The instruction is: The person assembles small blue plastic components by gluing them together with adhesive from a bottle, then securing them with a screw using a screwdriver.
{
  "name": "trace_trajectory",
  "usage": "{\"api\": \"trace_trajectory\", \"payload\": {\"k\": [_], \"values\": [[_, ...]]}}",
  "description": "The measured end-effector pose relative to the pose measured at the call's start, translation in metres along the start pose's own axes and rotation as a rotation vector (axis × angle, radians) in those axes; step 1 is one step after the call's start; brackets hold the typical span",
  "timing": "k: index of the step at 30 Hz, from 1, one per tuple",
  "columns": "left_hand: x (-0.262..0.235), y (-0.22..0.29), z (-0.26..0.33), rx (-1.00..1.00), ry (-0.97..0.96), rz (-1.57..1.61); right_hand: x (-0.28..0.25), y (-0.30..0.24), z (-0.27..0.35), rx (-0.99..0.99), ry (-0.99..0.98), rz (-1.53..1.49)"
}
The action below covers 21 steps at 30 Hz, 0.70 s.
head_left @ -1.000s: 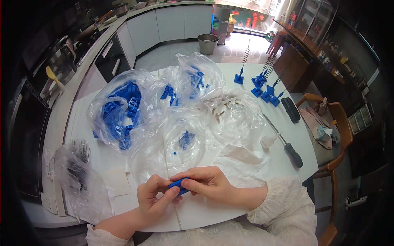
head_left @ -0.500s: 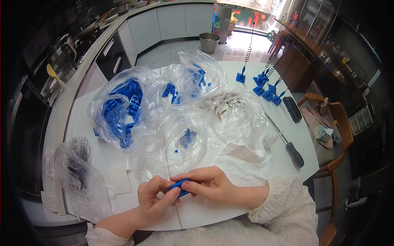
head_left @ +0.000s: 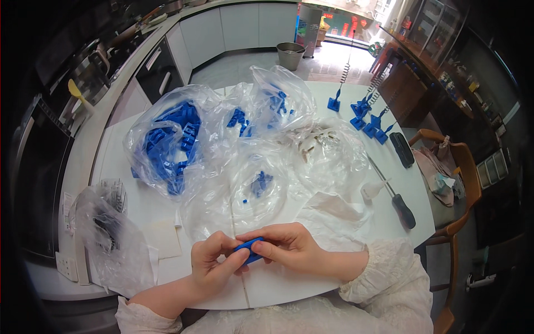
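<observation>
A small flat blue plastic part [head_left: 250, 249] is pinched between both my hands, close to the table's near edge. My left hand [head_left: 218, 257] grips its left end with thumb and fingers. On the other end, my right hand [head_left: 287, 246] presses with its thumb, the fingers curled behind. Just beyond the hands lies an open clear bag [head_left: 260, 186] with small blue pieces in it. Larger blue parts [head_left: 177, 132] fill the clear bag at the far left, and two more bags hold blue pieces behind. A clear bag [head_left: 328, 156] at the right contains small metallic-looking pieces.
Several blue square-based pieces with coil springs [head_left: 334, 104] stand at the far right. Near the right edge lie a black-handled screwdriver [head_left: 403, 211], a white small bottle [head_left: 374, 189] and a black oblong object [head_left: 401, 149]. A bag with dark contents [head_left: 111, 234] sits at the left.
The view has shifted slightly, so the table contents appear a little further right. Both hands still hold the blue part, which appears turned slightly, showing more of its flat face.
</observation>
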State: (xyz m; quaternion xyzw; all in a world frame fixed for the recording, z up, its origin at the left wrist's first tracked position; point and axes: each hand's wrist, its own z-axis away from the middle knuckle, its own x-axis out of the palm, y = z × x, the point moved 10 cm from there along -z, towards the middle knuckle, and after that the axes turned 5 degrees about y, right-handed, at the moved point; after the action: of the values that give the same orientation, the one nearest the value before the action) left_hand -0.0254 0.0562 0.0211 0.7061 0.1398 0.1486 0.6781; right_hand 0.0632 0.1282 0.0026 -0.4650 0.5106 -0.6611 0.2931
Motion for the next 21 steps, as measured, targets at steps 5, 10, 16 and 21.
{"api": "trace_trajectory", "payload": {"k": [5, 10, 16, 21], "values": [[0.0003, -0.0073, -0.0019, -0.075, 0.003, 0.063, -0.0007, -0.0042, 0.0013, 0.011, -0.005, 0.017], [0.0007, -0.0032, 0.0004, -0.030, -0.015, 0.020, -0.0019, -0.0010, 0.0010, 0.019, -0.011, 0.060], [0.0011, -0.0061, 0.0005, -0.035, -0.002, 0.053, -0.0010, -0.0039, 0.0018, -0.001, -0.005, 0.056], [0.0011, -0.0051, 0.0010, -0.025, -0.023, 0.056, -0.0002, -0.0023, 0.0017, -0.023, -0.015, 0.049]]}}
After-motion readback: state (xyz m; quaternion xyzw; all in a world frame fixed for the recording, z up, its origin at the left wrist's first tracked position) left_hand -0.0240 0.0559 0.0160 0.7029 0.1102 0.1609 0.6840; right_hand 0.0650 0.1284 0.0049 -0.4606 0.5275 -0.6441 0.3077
